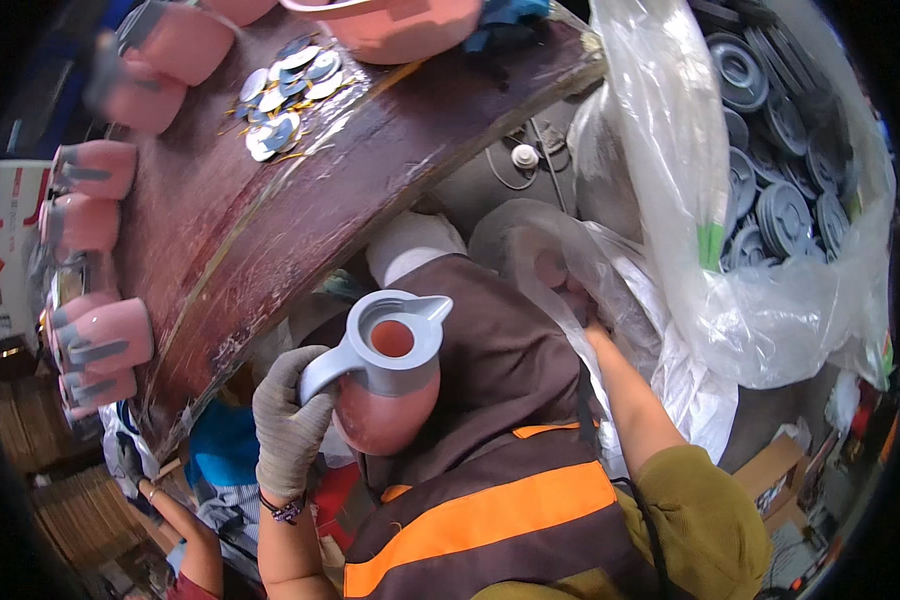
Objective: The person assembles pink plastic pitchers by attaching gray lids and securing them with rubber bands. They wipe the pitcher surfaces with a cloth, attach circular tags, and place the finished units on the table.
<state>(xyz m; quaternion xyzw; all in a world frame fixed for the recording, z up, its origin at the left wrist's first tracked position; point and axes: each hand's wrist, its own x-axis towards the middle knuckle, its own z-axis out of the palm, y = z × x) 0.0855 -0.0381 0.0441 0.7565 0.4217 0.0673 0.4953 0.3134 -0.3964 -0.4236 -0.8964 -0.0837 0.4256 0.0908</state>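
Left hand, in a grey knitted work glove, clenched around the grey plastic handle of a pink round-bellied plastic jug with grey collar and spout; jug held upright just above the lap, over a brown apron with an orange band; open mouth facing up, lid off, pink inside showing through the grey collar.

Right hand bare, reaching away to the right and pushed into a crumpled clear plastic bag; fingers veiled by the film, something small and pinkish blurred near them; whether gripping or slack, cannot tell; mustard-yellow sleeve bunched at the upper arm.

Further right, well apart from the jug, a large clear plastic sack stuffed with round grey plastic lids.

To the left, a dark brown wooden table, its edge bending with the lens; along its far-left rim a row of finished pink jugs with grey fittings, lying on their sides; near the top of the table a scatter of small shiny silver discs; at the top edge a pink plastic bowl-shaped part.

At lower left, below the table, another person's forearm beside blue cloth.
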